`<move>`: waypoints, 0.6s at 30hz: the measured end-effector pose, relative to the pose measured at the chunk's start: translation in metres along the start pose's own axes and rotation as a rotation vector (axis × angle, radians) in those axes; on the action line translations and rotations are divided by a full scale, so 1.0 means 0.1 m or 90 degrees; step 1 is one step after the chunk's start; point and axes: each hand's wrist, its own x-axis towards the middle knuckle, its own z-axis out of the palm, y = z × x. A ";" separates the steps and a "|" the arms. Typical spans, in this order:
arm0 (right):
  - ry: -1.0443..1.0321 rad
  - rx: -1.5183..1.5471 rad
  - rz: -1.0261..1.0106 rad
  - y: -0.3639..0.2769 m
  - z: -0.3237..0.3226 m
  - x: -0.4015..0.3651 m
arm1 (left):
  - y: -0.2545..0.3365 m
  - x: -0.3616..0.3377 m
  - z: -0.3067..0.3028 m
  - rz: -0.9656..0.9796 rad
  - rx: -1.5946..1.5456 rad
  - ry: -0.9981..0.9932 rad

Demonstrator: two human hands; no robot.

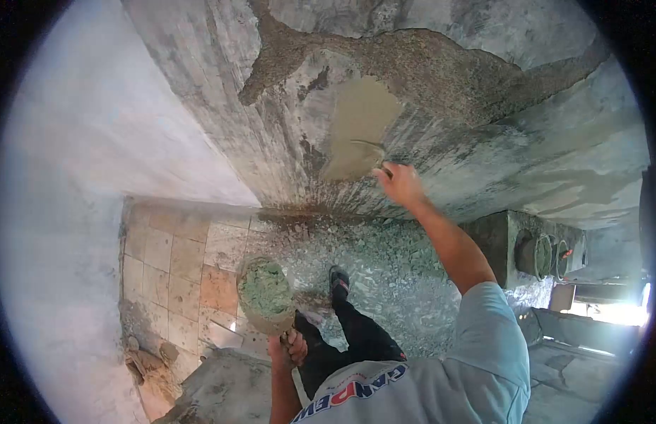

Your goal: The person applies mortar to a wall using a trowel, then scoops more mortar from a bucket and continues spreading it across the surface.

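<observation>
My right hand (402,185) is closed round the handle of a trowel (370,147). The trowel's thin blade lies against a smooth, wet patch of mortar (363,113) on the rough grey wall. Lower down, my left hand (289,348) is closed at the near side of a round mortar pan (271,326), seemingly on its handle. Greenish-grey wet mortar (264,288) fills much of the pan, which is held over the floor in front of my legs. The pan's grip is mostly hidden by my fingers.
Coarse brown bare plaster (441,71) runs across the upper wall. A white wall (73,177) stands at left. Floor tiles (179,261) give way to loose rubble (391,275) by my foot. Buckets (536,256) stand near a grey block at right.
</observation>
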 end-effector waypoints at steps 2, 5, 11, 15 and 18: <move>0.042 0.061 0.023 -0.02 -0.15 -0.02 | -0.02 -0.01 -0.04 -0.018 -0.005 0.002; 0.090 0.084 0.052 -0.11 -0.13 -0.26 | -0.01 -0.03 -0.06 -0.048 -0.013 0.030; -0.065 0.017 0.105 -0.07 1.47 -0.82 | -0.27 0.02 -0.52 -0.059 -0.107 -0.046; -0.159 0.038 0.204 0.06 2.39 -0.85 | -0.15 -0.08 -0.34 -0.050 -0.064 0.004; -0.077 0.028 0.182 0.18 2.60 -0.79 | -0.11 -0.10 -0.32 -0.038 0.005 0.026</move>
